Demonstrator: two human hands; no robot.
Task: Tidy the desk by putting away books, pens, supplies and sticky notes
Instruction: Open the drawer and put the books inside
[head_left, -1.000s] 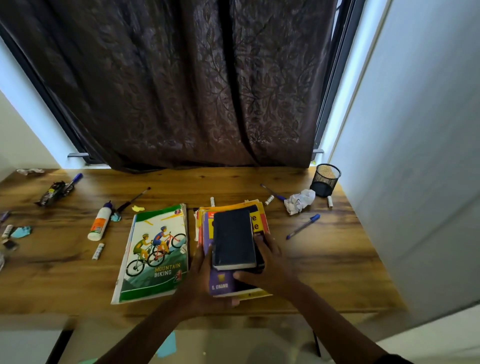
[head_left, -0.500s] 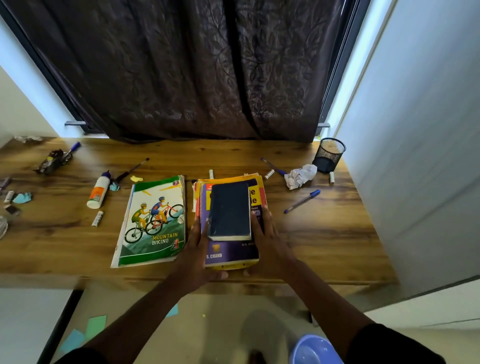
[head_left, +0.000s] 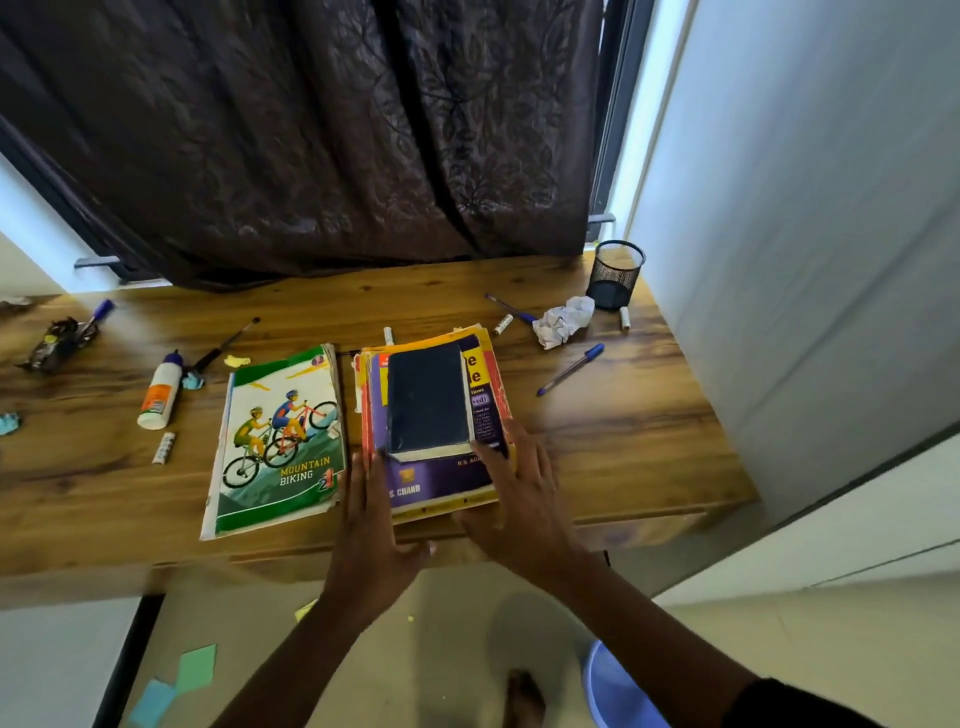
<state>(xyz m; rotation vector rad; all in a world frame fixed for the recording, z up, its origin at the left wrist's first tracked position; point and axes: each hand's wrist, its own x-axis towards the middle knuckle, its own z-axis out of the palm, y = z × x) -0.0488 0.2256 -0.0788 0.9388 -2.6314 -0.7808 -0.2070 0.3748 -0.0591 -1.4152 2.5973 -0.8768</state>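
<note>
A stack of books (head_left: 441, 486) lies at the middle of the wooden desk (head_left: 623, 447), near its front edge. A dark blue book (head_left: 426, 400) tops it, on a purple and yellow one. My left hand (head_left: 371, 512) presses straight fingers against the stack's left side. My right hand (head_left: 519, 486) rests flat with spread fingers on the stack's right front corner. A Mountain Biking book (head_left: 280, 436) lies just left of the stack. A blue pen (head_left: 571, 369) lies to the right, and a black mesh pen cup (head_left: 615, 275) stands at the back right.
A glue bottle (head_left: 158, 395), a small white tube (head_left: 163, 447), a thin brush (head_left: 223, 345) and a wrapper with a pen (head_left: 60, 338) lie at the left. Crumpled paper (head_left: 563, 319) sits by the cup. A white wall closes the right side. Sticky notes (head_left: 195, 670) lie on the floor.
My right hand has left the dark blue book's corner, and both hands now flank the stack's front end. The view has tilted down and shows more floor.
</note>
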